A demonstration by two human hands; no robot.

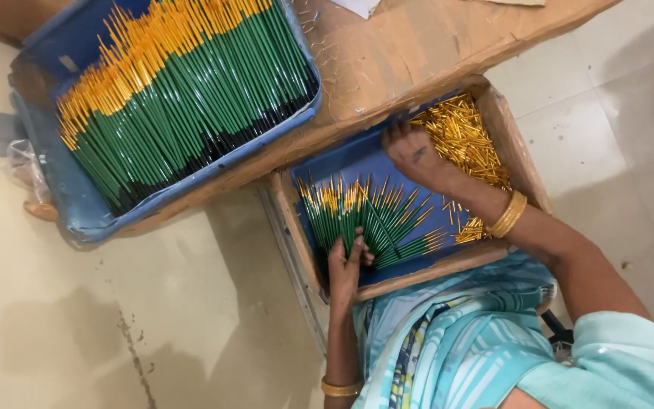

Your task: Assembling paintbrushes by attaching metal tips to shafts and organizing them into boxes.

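My left hand (346, 266) grips a fanned bunch of thin green sticks with gold tips (372, 216) at their lower ends, over a wooden box lined in blue (297, 220). My right hand (418, 155) reaches into the far part of that box, fingers curled down at the edge of a heap of small gold metal caps (467, 136). Whether it holds any caps is hidden. Gold bangles sit on both wrists.
A larger blue tray (77, 204) at upper left is packed with several rows of green sticks with gold tips (183, 83). A brown cardboard sheet (418, 38) lies under it. Pale tiled floor (115, 318) surrounds the boxes. Light blue patterned cloth covers my lap.
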